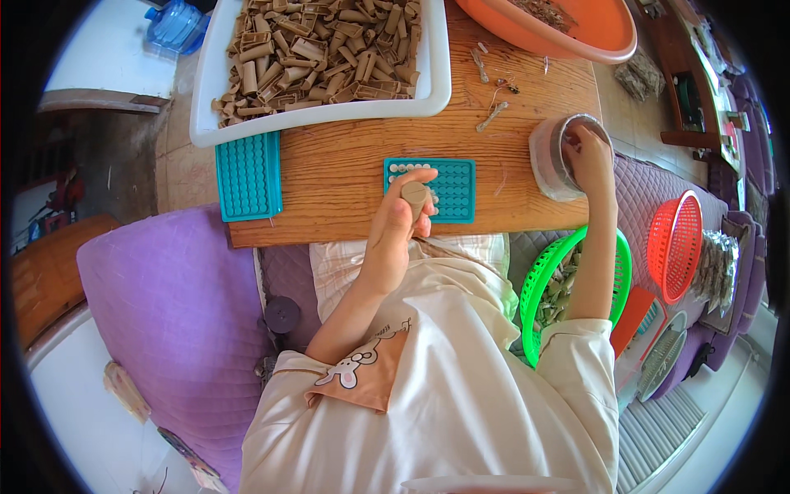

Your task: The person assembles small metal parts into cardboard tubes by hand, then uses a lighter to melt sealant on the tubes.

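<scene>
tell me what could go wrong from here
The right hand is inside the round tub by the table's right edge; a knock could tip it off. The left hand, holding a brown cylinder, overlaps the teal tray in view and might brush its white pieces loose.

A tan cylinder (414, 195) is held with its round end up.
</scene>
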`<state>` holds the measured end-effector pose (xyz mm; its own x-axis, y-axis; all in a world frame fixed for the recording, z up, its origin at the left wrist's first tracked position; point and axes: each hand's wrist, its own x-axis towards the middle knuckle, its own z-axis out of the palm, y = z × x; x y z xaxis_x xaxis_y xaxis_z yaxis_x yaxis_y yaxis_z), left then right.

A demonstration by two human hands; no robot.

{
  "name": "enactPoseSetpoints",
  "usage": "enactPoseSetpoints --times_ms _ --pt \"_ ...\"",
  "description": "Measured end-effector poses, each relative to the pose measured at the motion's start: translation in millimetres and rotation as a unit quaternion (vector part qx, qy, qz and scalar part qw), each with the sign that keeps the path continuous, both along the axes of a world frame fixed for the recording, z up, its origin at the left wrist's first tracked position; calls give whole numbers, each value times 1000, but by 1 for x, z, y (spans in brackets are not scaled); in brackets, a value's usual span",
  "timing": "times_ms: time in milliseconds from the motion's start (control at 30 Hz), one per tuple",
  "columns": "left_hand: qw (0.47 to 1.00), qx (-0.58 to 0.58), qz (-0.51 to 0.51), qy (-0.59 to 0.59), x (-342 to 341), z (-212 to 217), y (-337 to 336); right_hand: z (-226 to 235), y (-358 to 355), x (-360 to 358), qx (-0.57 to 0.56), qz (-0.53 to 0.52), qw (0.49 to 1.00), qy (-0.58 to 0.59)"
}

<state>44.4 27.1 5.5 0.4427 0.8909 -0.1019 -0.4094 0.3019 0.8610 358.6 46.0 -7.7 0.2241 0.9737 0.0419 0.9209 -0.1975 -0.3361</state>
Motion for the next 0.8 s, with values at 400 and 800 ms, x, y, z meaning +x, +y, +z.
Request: enactPoseSetpoints --times_ms 400,800 --pt "952 -225 -68 -196 0 5 2 11 -11 13 -22 -106 966 234" --pt "911 -340 -124 -198 6 8 1 78 -30 -134 160 207 934 244"
